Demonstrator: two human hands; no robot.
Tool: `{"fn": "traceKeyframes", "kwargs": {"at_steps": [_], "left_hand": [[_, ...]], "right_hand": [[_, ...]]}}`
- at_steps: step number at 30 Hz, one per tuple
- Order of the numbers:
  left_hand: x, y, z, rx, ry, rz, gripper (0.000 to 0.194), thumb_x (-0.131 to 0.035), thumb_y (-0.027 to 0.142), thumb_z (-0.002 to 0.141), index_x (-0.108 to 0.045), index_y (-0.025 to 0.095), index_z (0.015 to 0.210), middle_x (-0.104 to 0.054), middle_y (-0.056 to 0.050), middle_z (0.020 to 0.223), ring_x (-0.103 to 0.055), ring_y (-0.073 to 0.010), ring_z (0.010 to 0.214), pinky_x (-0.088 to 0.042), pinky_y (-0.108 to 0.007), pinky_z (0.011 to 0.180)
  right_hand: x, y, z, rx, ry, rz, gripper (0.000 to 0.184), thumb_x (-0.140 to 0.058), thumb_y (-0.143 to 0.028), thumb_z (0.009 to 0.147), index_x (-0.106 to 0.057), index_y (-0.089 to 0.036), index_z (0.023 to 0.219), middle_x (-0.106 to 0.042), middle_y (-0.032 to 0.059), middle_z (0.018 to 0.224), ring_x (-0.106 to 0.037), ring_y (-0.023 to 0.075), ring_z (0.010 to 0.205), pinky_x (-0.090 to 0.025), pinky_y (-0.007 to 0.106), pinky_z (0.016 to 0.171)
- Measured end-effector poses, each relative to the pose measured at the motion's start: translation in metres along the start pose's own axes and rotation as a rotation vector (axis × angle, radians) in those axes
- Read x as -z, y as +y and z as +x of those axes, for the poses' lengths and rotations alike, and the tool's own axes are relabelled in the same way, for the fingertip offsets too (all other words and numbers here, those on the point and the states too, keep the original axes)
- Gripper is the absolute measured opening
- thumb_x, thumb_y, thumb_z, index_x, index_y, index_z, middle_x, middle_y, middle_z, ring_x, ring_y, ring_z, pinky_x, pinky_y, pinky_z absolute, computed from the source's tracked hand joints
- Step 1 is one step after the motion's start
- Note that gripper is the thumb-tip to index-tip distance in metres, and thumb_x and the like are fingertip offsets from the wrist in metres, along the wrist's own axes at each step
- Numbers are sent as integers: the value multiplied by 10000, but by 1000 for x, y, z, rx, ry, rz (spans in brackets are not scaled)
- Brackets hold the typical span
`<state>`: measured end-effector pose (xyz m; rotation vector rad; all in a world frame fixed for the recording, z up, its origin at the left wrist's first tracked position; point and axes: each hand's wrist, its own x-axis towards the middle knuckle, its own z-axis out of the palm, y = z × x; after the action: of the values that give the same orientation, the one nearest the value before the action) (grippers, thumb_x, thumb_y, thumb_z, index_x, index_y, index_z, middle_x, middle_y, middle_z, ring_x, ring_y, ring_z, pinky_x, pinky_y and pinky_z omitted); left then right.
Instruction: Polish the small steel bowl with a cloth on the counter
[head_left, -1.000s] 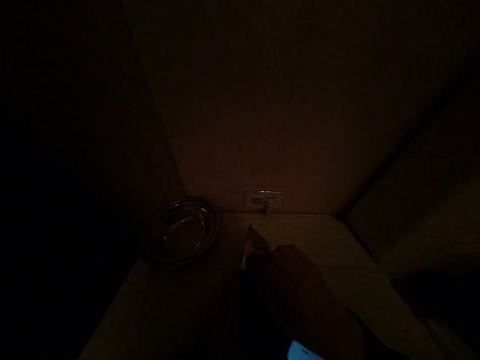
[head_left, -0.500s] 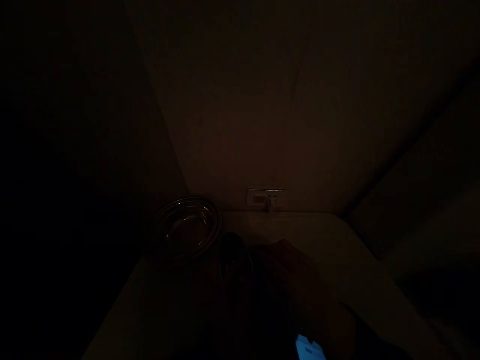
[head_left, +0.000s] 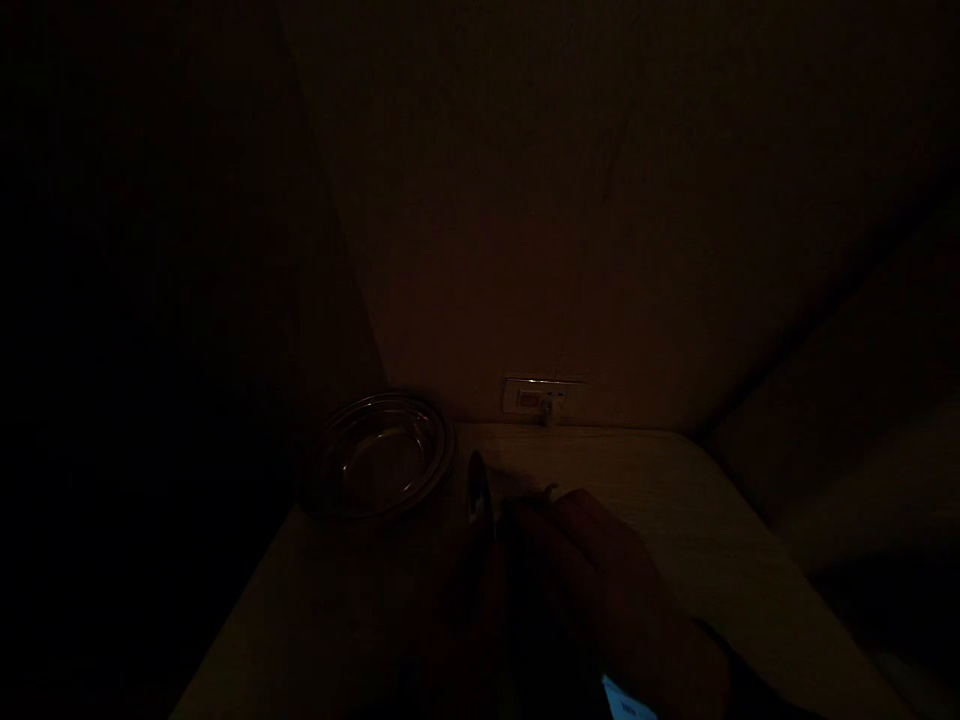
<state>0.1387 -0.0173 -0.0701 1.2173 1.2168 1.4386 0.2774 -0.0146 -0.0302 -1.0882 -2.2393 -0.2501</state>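
Note:
The scene is very dark. My left hand (head_left: 461, 590), mostly lost in shadow, is closed around the lower part of a thin, rounded, dark thing (head_left: 478, 488) with a faint sheen, seen nearly edge-on. To its right, my right hand (head_left: 600, 570) has its fingers bent and close together, pointing inward toward the left hand. Whatever lies under those fingers is hidden in the dark. Below the right wrist a lit bluish screen (head_left: 627, 703) shows at the bottom edge.
Shiny round metal dishes (head_left: 375, 470), seemingly stacked, sit at the table's back left corner. A wall socket with a switch (head_left: 540, 397) and a plug in it is just above the pale wooden tabletop (head_left: 720, 560). Walls enclose the back and sides.
The rounded thing in my left hand has turned from a broader face to a narrow edge. My right hand's fingers show more clearly, and the view has shifted slightly.

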Motion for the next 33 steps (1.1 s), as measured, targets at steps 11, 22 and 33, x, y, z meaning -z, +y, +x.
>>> {"fn": "traceKeyframes", "kwargs": {"at_steps": [11,22,33], "left_hand": [[3,-5,17,-21,85,-48,314,-520,340,874,-554,165,1133,-581,-77,1147,-591,-197,963,-515,-395,808],[-2,-10,9,1,40,-49,311,-517,336,876,-552,170,1137,-580,-81,1151,-591,-191,963,-514,-396,811],[1,-9,1,0,1,-28,284,-508,339,881,-570,187,1112,-581,-75,1157,-587,-189,972,-509,-386,824]], "right_hand": [[25,48,10,-50,195,-182,292,-414,-159,914,-563,-187,1163,-629,116,936,-589,232,814,-508,353,640],[-2,6,3,107,-6,33,215,-471,-122,904,-577,-120,1091,-654,93,874,-565,189,776,-498,320,641],[-3,23,5,-66,33,184,255,-460,-140,911,-571,-157,1139,-626,81,871,-574,188,779,-514,324,645]]}}
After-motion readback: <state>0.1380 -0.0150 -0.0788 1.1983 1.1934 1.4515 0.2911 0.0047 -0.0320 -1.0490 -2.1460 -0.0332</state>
